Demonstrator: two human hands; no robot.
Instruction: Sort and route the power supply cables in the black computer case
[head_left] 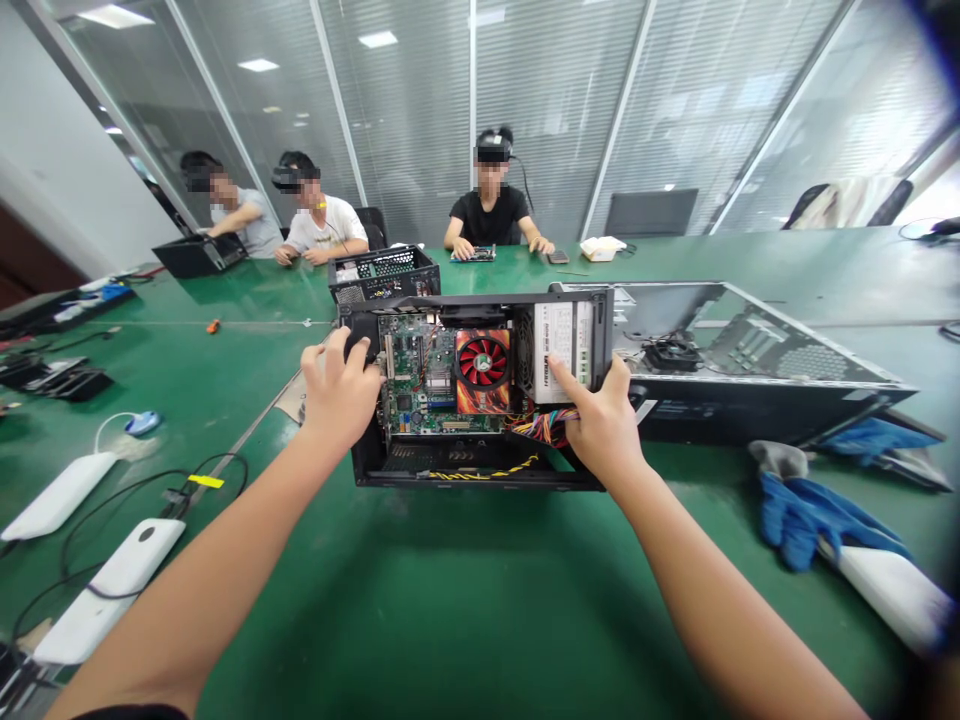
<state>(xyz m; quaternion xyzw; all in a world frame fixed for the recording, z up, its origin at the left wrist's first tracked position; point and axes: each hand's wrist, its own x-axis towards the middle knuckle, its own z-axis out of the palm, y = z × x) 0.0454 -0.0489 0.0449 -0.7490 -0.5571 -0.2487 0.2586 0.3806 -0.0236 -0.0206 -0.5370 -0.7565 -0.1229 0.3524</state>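
The open desktop computer case is sitting between both hands, facing the wearer, over the middle of the green table; whether its lower edge is touching the tabletop, I can't tell. Inside, a red cooling fan is showing against the motherboard, a power supply is filling the upper right, and coloured cables are bunching below it. The left hand is gripping the left side, fingers parted and bending over the rim; the right hand is clasping the right side, one digit lying on the power supply, others curling around the edge. Just behind, rightward, a larger chassis is lying open; three co-workers are sitting along the table's far edge.
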